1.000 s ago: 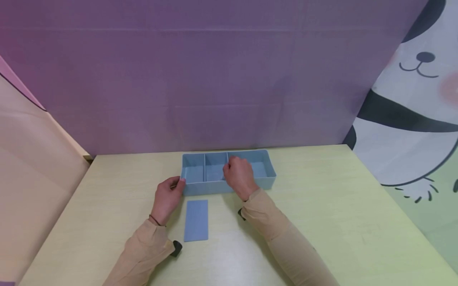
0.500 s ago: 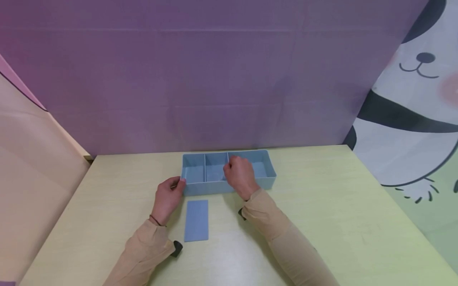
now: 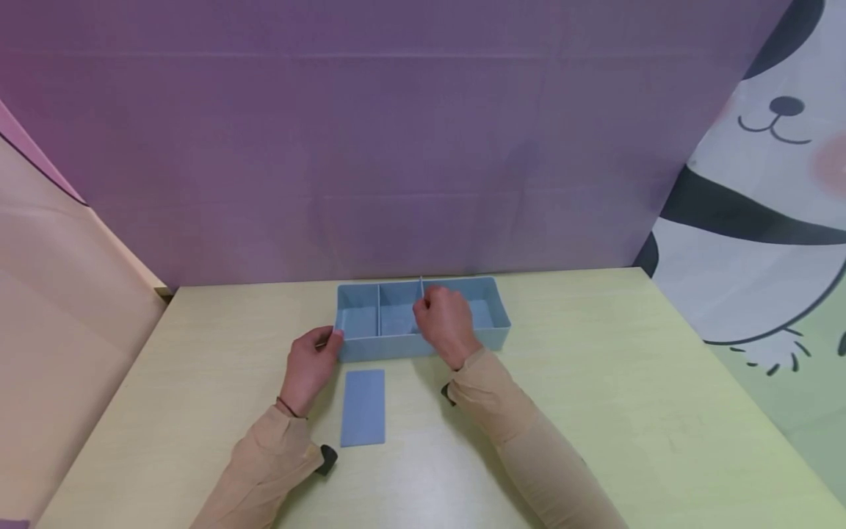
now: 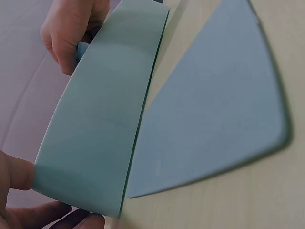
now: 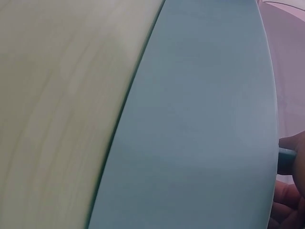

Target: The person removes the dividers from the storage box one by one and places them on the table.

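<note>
A long blue storage box (image 3: 390, 349) lies at the back of the table, split into compartments by two upright dividers. My left hand (image 3: 309, 369) grips its left end, the thumb at the near rim and the other fingers against the end wall, as the left wrist view shows. Curled over the near rim, my right hand (image 3: 447, 323) pinches the right-hand divider (image 3: 421, 288), whose far top corner stands slightly above the box's back rim. A bit of that divider (image 5: 286, 153) shows between the fingers in the right wrist view. The left-hand divider (image 3: 380, 310) stands between the walls.
A flat blue rectangular panel (image 3: 363, 408) lies on the pale wooden table (image 3: 595, 411), in front of the box and between the forearms. A purple cloth (image 3: 410, 147) hangs right behind the table's back edge.
The right-hand divider has risen slightly, its far corner now above the back rim. My right hand has shifted a very little with it; my left hand and the box stay put.
</note>
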A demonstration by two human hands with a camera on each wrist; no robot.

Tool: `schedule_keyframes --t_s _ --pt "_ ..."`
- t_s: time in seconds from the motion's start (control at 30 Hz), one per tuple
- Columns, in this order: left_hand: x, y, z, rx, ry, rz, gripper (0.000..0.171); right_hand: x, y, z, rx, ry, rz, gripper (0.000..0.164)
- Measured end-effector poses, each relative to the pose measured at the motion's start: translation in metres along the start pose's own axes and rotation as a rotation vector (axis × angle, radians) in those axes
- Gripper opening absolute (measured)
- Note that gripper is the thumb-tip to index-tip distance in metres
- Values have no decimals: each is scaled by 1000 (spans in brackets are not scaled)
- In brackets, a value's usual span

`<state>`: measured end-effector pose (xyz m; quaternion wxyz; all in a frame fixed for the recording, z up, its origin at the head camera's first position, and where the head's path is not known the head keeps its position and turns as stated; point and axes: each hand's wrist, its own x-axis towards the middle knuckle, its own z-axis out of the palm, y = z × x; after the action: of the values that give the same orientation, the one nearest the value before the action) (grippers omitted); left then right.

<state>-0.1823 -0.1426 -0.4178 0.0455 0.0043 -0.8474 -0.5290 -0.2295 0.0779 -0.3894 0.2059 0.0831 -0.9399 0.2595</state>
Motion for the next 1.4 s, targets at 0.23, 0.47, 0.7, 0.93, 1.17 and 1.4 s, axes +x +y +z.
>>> schedule_keyframes --t_s 0.23,0.47,0.7,0.93,1.17,1.4 --pt "0 1 1 -4 6 2 38 -1 0 -1 -4 5 4 33" --pt "-1 2 0 5 3 -4 38 0 0 -2 -9 35 -2 32" --pt "0 0 1 5 0 -10 39 0 0 -4 -5 41 6 31" --pt "0 -1 1 -2 -2 -4 39 1 0 -6 1 43 0 30" --pt "-1 0 1 -7 -2 -2 38 1 0 -7 20 27 18 30" --pt "-1 0 0 -3 -1 5 38 2 1 -7 16 44 9 30"
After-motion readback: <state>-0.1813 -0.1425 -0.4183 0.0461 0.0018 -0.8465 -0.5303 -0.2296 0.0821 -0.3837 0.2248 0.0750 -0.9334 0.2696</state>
